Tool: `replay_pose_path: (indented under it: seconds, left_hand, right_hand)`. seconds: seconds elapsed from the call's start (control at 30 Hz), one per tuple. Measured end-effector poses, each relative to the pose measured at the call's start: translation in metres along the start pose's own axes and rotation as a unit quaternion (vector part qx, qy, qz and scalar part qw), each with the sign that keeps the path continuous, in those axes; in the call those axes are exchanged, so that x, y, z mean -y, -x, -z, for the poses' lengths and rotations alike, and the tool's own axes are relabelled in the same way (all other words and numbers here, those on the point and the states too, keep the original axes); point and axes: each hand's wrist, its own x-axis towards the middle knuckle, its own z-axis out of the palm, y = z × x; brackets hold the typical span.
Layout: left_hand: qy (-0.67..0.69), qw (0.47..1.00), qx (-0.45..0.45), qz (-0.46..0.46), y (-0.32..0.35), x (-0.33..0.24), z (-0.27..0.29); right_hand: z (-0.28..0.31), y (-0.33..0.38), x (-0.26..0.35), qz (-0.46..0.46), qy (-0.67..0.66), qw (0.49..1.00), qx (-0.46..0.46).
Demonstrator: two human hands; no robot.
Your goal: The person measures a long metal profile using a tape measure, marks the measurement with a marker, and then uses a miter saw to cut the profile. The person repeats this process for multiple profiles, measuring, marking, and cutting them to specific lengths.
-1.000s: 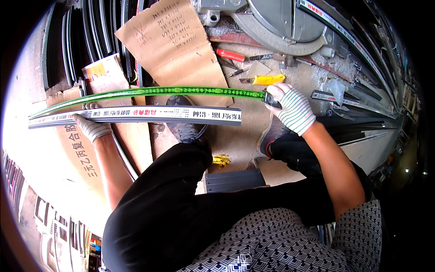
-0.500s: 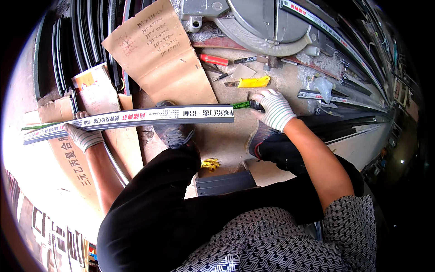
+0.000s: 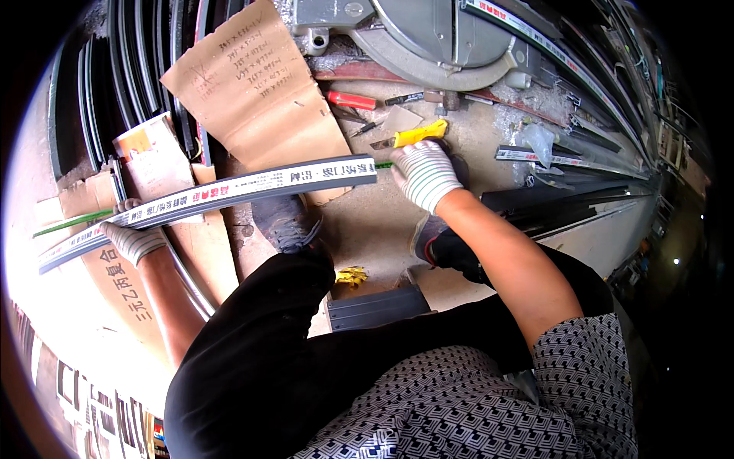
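A long metal profile [image 3: 267, 182] with a printed white film lies across in front of me, its right end raised a little. My left hand [image 3: 136, 237], in a striped white glove, grips it near its left end. A green tape measure blade [image 3: 73, 222] sticks out beside that end, and a short piece of green shows at the other end. There, my gloved right hand [image 3: 428, 177] is closed round the tape measure, whose case its fingers hide. Just beyond this hand lies a yellow utility knife [image 3: 420, 133].
A grey disc-based saw [image 3: 436, 46] stands at the back. A red-handled tool [image 3: 352, 100], a marker [image 3: 404, 99] and written-on cardboard [image 3: 252, 92] lie before it. Dark profiles [image 3: 138, 61] stack at the far left; more profiles [image 3: 566, 61] run along the right. Yellow scraps [image 3: 352, 276] lie between my legs.
My right hand has moved left, up against the profile's right end, covering most of the green piece there. The profile tilts more, its right end higher. My left hand keeps its grip.
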Motion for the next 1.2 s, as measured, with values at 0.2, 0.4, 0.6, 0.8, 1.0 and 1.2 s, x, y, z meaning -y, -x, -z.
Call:
replay_pose_path:
  seconds: [0.2,0.4,0.6,0.8,1.0,1.2]
  left_hand:
    - [-0.012,1.0,-0.011,0.021,-0.011,-0.009,0.007]
    - [-0.002,1.0,0.01,0.011,-0.015,-0.005,0.011]
    - [0.0,0.999,0.038,0.017,-0.02,0.005,0.006]
    - [-0.019,0.999,0.041,0.023,-0.005,-0.002,0.003]
    - [-0.046,0.999,0.022,0.014,0.007,-0.001,-0.005]
    - [-0.078,0.996,-0.044,0.013,0.032,0.005,-0.025]
  right_hand:
    - [-0.01,0.009,0.008,0.034,-0.013,0.999,0.006]
    - [-0.015,-0.007,-0.002,-0.207,-0.314,0.912,-0.163]
    - [-0.05,-0.028,-0.06,-0.343,-0.483,0.759,-0.271]
    - [-0.009,-0.026,-0.107,-0.504,-0.632,0.516,-0.285]
    - [-0.016,-0.043,-0.168,-0.537,-0.608,0.516,-0.275]
    - [-0.058,-0.059,-0.225,-0.501,-0.697,0.466,-0.213]
